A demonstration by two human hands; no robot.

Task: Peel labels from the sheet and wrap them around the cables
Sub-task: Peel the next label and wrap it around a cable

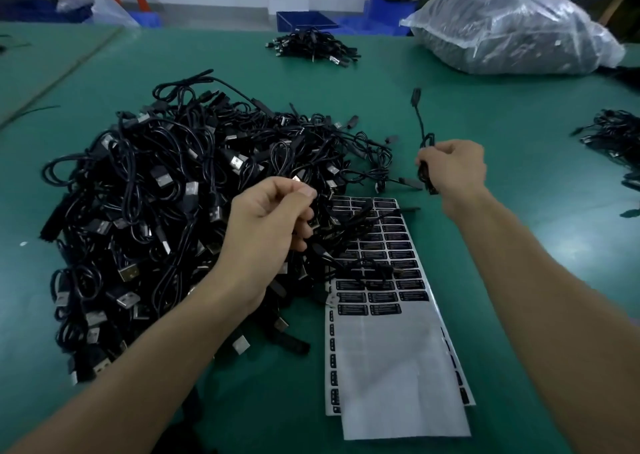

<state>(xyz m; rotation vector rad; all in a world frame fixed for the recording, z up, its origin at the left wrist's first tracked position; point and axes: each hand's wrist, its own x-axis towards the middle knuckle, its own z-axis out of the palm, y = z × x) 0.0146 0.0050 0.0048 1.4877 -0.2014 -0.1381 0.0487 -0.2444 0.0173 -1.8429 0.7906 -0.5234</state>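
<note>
The right grip (453, 169) is closed round a short black cable (423, 135), fingers curled about its bunched middle, one plug end standing up over the desk (485, 107). The left grip (273, 218) is curled too, thumb pressed to forefinger on what looks like a second cable (323, 253) at the edge of the pile (145, 194) — exactly what it pinches is hard to tell.

The biggest hazard is that pile. It is thoroughly tangled and spills onto the top left corner of the label sheet (398, 367). A pull on one lead would likely drag its neighbours further over the sheet, hiding rows or pushing it askew.

The sheet itself lies loose, just in front of both grips, with neither holding it. With both occupied, no finger is free to peel, and an unpinned backing may lift along with the sticker.

The held cable is only bunched, so it could spring loose if the fingers ease.

Smallest, the labels (374, 246) — dark, narrow, closely set. On so thin a lead one could easily go on crooked or stick to itself.
</note>
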